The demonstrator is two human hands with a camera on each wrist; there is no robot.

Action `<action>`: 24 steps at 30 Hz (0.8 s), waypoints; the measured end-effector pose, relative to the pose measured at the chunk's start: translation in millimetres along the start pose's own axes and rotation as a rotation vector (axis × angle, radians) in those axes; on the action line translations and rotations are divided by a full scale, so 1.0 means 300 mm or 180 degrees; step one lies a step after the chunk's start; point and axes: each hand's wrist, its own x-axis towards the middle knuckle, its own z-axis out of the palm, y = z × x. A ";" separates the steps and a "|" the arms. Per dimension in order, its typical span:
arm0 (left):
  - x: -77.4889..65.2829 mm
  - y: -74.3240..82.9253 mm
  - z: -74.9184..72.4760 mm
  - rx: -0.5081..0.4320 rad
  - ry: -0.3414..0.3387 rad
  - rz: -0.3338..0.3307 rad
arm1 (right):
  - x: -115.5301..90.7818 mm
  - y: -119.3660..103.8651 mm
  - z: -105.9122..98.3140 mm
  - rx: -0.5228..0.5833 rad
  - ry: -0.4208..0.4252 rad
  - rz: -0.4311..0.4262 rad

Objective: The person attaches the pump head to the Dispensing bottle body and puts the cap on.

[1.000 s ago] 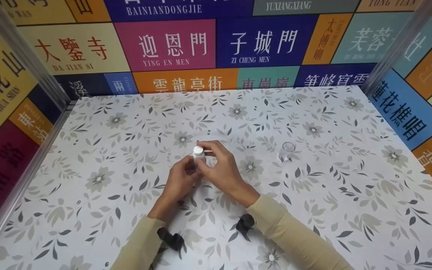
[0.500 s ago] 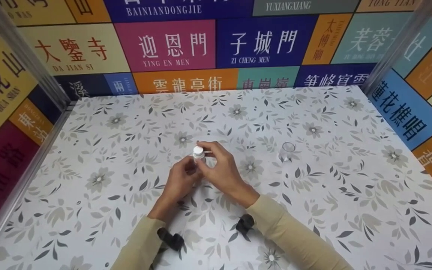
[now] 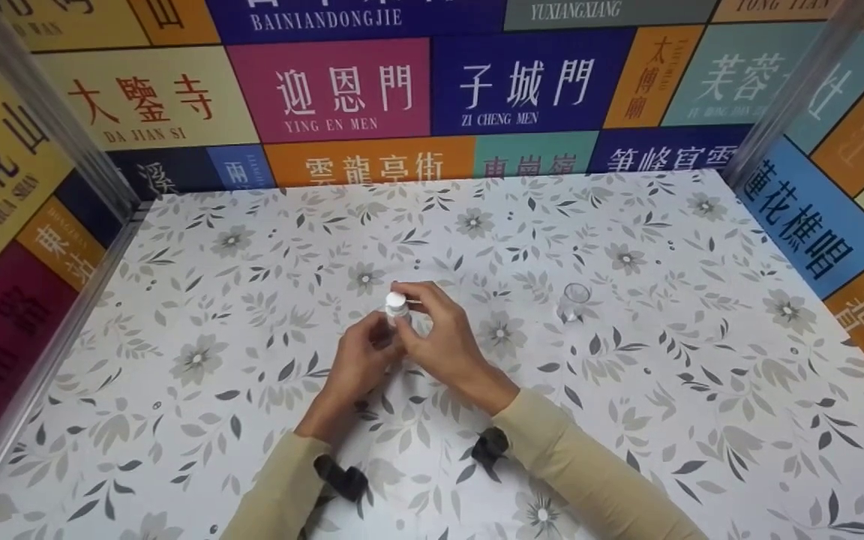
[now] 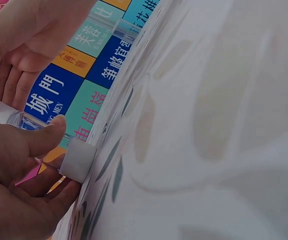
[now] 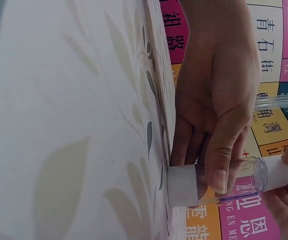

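A small bottle [image 5: 249,172] has a clear body, a white base [image 4: 78,160] and a white top [image 3: 396,301]. It is held upright over the middle of the table, its base right at the tablecloth in both wrist views. My left hand [image 3: 361,356] grips the clear body, thumb on one side and fingers on the other. With thumb and fingers, my right hand [image 3: 447,330] pinches the white top; part of the fingers is hidden in the right wrist view. To the right, apart from both hands, stands a clear cup-shaped cap [image 3: 574,304].
A white tablecloth [image 3: 267,420] with grey flowers and leaves covers the table. Panels with colourful lettering [image 3: 331,90] rise along the back and both sides. Black straps [image 3: 340,478] sit at the wrists.
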 end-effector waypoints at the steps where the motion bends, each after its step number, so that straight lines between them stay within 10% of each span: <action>1: 0.001 0.001 0.000 0.0013 -0.0003 -0.0004 | 0.000 0.000 0.000 0.0001 0.0004 -0.0008; 24: 0.002 -0.004 0.000 -0.0029 -0.0009 0.0025 | 0.001 -0.001 -0.002 0.0061 -0.0012 0.0172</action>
